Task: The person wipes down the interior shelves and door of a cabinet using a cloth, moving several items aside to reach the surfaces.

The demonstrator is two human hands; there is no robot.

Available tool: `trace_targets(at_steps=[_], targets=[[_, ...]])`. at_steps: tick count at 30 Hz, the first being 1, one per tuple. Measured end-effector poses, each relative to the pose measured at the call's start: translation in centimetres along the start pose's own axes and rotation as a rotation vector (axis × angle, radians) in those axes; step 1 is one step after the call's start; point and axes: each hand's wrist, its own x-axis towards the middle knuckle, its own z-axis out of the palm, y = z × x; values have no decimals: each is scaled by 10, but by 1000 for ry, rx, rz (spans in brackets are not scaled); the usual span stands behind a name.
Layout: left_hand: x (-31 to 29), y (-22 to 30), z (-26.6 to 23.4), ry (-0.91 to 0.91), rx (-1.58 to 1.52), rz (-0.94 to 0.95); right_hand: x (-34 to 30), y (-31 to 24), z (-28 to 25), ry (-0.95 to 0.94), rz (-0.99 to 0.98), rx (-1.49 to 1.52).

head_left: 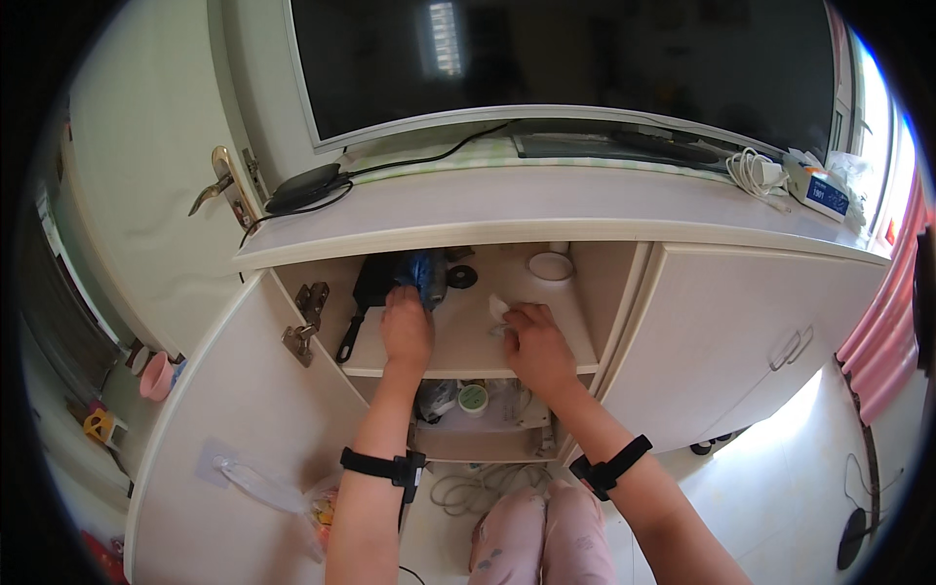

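My left hand point(408, 327) reaches into the left side of an open cabinet, its fingers closed at the near end of a shiny blue plastic-wrapped bundle point(423, 269). What the bundle contains is hidden. Beside that hand lies a black pan-like utensil point(370, 283) with its long handle toward me. My right hand point(539, 349) is over the same upper shelf point(468, 336), fingers pinched on a crumpled white tissue point(498, 309). Farther back on the shelf are a black round roll point(462, 277) and a white ring-shaped item point(551, 266).
The open cabinet door point(234, 419) spreads left, a bag hanging on it. A lower shelf holds a round green-lidded tub point(473, 399) and bags. Coiled cable point(487, 490) lies below. Above stand a television point(565, 58), a black box point(304, 188), white cables point(759, 175) and a tissue box point(819, 190).
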Motion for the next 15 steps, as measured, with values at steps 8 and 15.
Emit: trace_targets(at_steps=[8, 15], targets=[[-49, 4, -27, 83, -426, -128, -1, 4, 2, 64, -20, 35], [-35, 3, -28, 207, -508, -272, 0, -4, 4, 69, -16, 34]])
